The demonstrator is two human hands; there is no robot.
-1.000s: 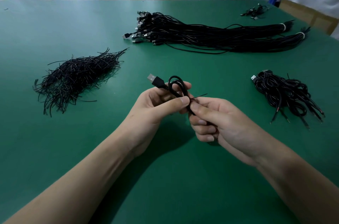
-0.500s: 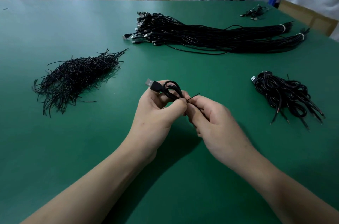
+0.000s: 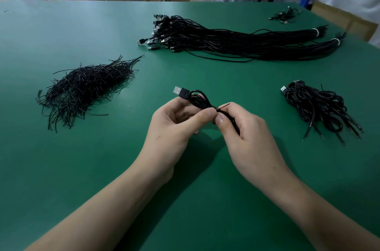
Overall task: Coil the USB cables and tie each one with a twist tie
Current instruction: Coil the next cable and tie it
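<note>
Just above the green worktop (image 3: 102,168), the left hand (image 3: 170,127) pinches the coiled USB cable (image 3: 198,99) at its waist, thumb pressed to forefinger, with the plug pointing up and left. The right hand (image 3: 246,133), touching the coil's right side, has its fingers pinching the twist tie (image 3: 223,106), whose free end pokes out. If either pinch slackens mid-twist, the loops could spring open or the thin tie could slip free. Left of the coil lies the tie pile (image 3: 86,86), beyond it the uncoiled cables (image 3: 236,43), and to its right the finished coils (image 3: 316,104).
</note>
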